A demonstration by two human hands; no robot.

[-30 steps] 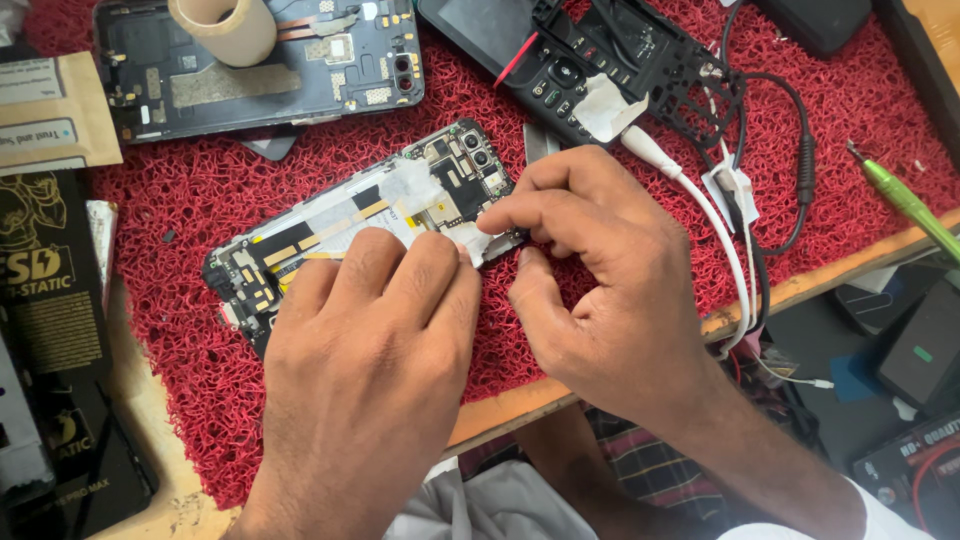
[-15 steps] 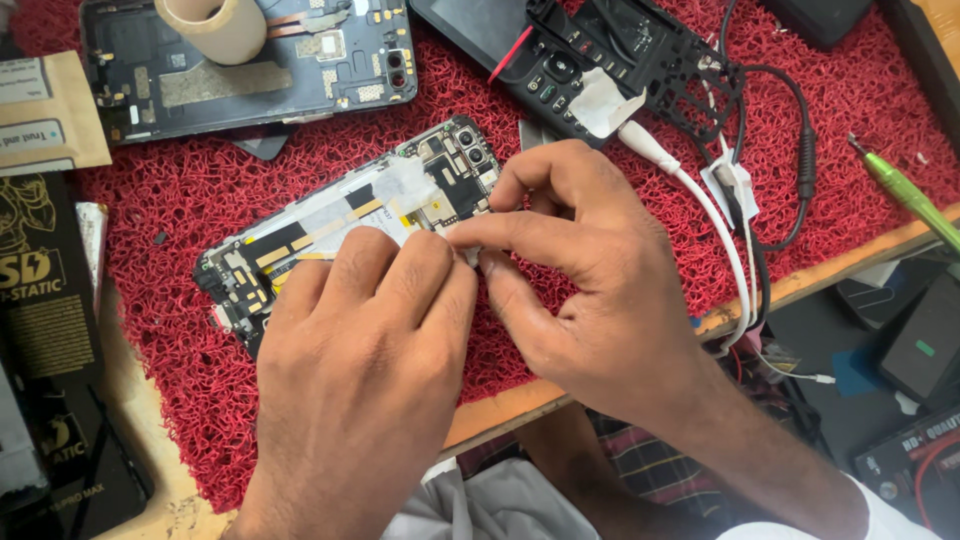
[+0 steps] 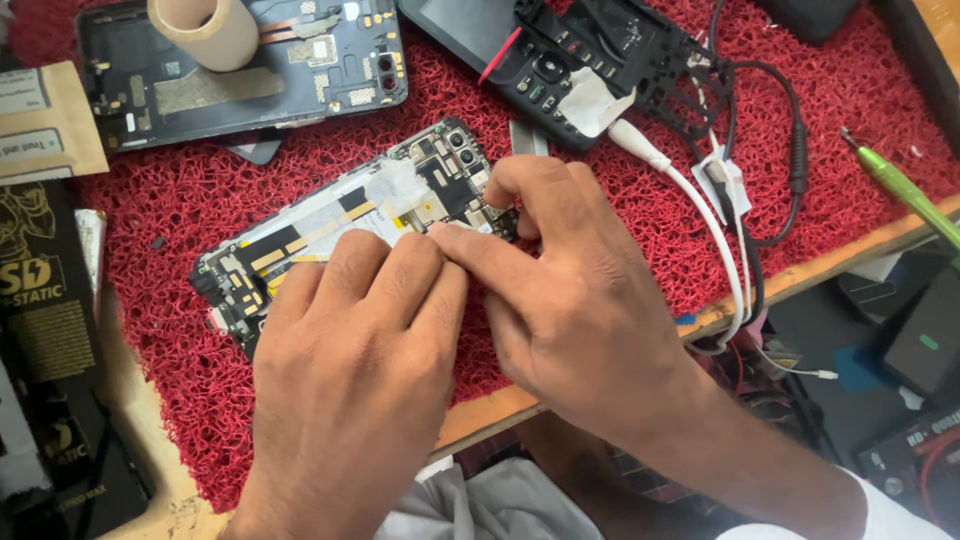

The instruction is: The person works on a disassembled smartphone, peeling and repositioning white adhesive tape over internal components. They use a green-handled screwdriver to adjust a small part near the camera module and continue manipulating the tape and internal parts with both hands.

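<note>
Both hands, left hand [image 3: 355, 345] and right hand [image 3: 565, 290], are pressing fingertips closed onto the opened phone [image 3: 350, 215] lying on the red mat [image 3: 650, 220].

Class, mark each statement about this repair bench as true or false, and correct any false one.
1. Both hands rest on the opened phone. True.
2. The mat is blue. False: it is red.
3. A tape roll stands on a second opened phone. True.
4. The green tool lies in the left hand. False: it lies apart at the bench's right edge.
5. The right hand holds the white cable. False: its fingers are on the phone.
</note>
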